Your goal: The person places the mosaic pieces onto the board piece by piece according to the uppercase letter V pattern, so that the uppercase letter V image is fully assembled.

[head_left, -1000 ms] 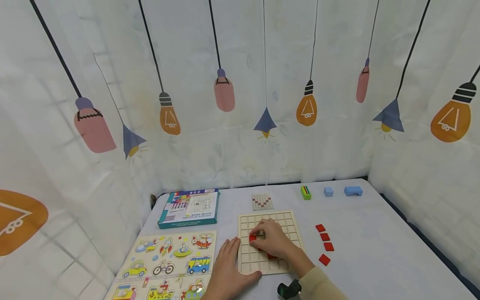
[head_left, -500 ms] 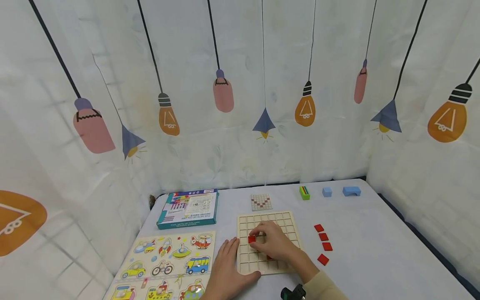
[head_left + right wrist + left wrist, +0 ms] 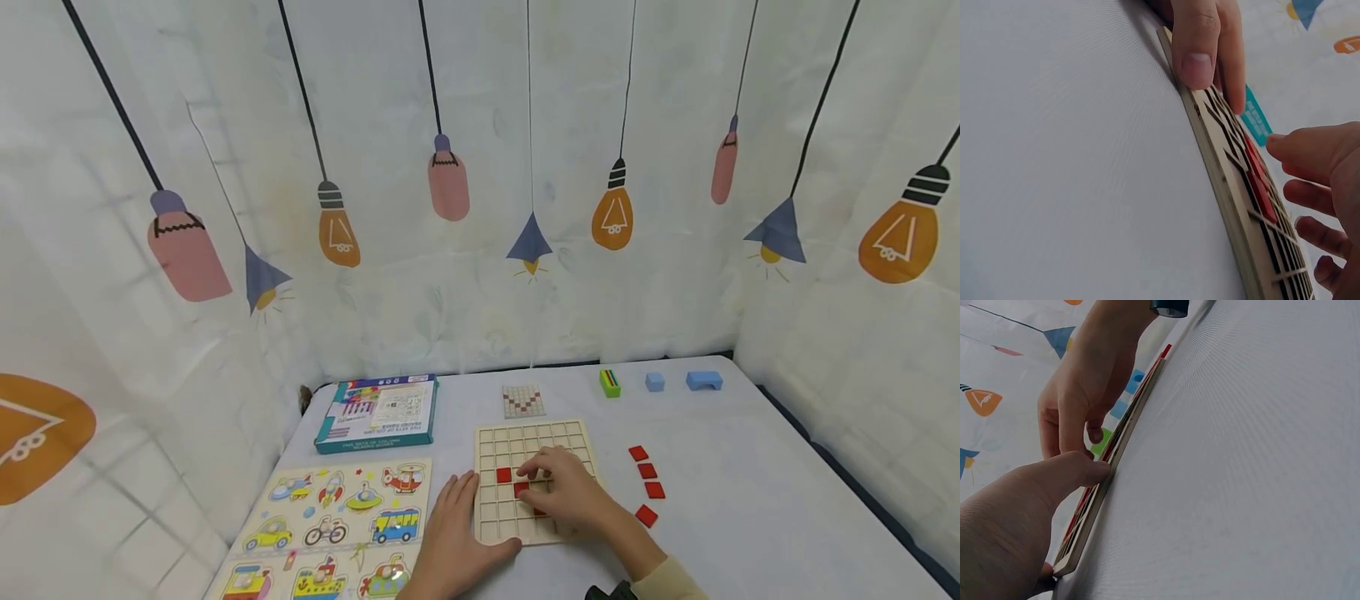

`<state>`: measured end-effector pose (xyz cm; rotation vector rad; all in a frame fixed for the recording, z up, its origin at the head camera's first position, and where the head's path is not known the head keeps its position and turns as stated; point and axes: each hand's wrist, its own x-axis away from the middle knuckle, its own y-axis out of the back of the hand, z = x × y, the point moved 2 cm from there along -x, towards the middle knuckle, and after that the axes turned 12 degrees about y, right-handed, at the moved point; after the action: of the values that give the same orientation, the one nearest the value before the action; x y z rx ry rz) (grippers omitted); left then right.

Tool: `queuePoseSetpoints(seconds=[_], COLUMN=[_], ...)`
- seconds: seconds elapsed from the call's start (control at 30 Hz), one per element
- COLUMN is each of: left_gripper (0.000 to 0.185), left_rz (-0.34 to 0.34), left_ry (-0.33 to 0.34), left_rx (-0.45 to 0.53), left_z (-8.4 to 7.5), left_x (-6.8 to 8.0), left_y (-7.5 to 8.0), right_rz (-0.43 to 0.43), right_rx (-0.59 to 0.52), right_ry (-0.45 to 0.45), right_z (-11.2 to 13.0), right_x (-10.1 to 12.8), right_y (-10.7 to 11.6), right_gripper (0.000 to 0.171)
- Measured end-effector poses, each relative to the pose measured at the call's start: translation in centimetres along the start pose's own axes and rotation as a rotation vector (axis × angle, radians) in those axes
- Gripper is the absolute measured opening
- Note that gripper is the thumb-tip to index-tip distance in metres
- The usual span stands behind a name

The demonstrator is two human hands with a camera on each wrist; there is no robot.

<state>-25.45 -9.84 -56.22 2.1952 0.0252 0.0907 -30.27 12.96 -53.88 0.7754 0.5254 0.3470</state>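
Wooden grid board (image 3: 534, 482): flat on the white table (image 3: 750, 500), near centre. Red tiles (image 3: 504, 475) seated in its middle cells. Left hand (image 3: 452, 533): fingers straight, resting against the board's left near edge, thumb on its near rim, gripping nothing. Right hand (image 3: 564, 492): over the board's middle, fingers loosely bent onto the cells; whether it pinches a tile cannot be told. Loose red tiles (image 3: 647, 471): row right of the board. Vehicle puzzle (image 3: 337, 525): left. Teal box (image 3: 378, 412): far left

White curtain (image 3: 480, 275) printed with hanging lamps surrounds pale blue-grey table (image 3: 750, 500)
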Motion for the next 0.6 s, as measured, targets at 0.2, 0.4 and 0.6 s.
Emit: queuePoseSetpoints(seconds=[0.2,0.4,0.6], left_gripper=[0.134,0.134,0.133], left_rz=[-0.006,-0.005,-0.003], left_ry=[-0.004,0.000,0.001], left_rx=[-0.001,0.001,0.005], left_z=[0.0,0.0,0.0], left_x=[-0.1,-0.1,-0.1], left_y=[0.2,0.0,-0.1], right_rz=[-0.001,-0.013,-0.012], right_rx=[-0.011,0.008,0.000], right_ry=[-0.058,-0.060,-0.098], right_z=[-0.4,-0.8,-1.4], right_x=[0.9,1.9,2.9], right_y=[0.7,1.6,2.3], right_gripper=[0.020,0.022,0.022])
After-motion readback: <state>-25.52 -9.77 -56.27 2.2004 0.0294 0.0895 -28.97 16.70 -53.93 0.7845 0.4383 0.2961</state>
